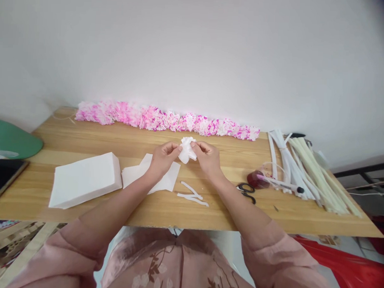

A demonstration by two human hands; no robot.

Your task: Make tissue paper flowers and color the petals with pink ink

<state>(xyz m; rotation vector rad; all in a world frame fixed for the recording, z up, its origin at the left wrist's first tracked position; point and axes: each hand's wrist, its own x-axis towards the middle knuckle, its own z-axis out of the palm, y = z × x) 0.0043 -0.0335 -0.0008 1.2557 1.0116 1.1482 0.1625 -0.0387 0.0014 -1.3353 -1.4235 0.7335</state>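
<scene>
Between my two hands, above the middle of the table, is a crumpled white paper flower (187, 151). My left hand (163, 158) pinches its left edge between thumb and fingers. On the other side, my right hand (208, 158) grips the right edge the same way. Loose white paper sheets (165, 177) lie below my left hand, partly hidden by the forearm. Thin white strips (192, 196) rest on the wood between my forearms. Black-handled scissors (247, 189) lie to the right of my right forearm.
A thick white paper stack (85, 179) sits at left, near a phone (2, 176) and a green cap (14, 138). Pink and white ruffled flowers (167, 119) line the wall. At right are a dark red round object (258, 179), white strips (289, 161) and cream strips (318, 175).
</scene>
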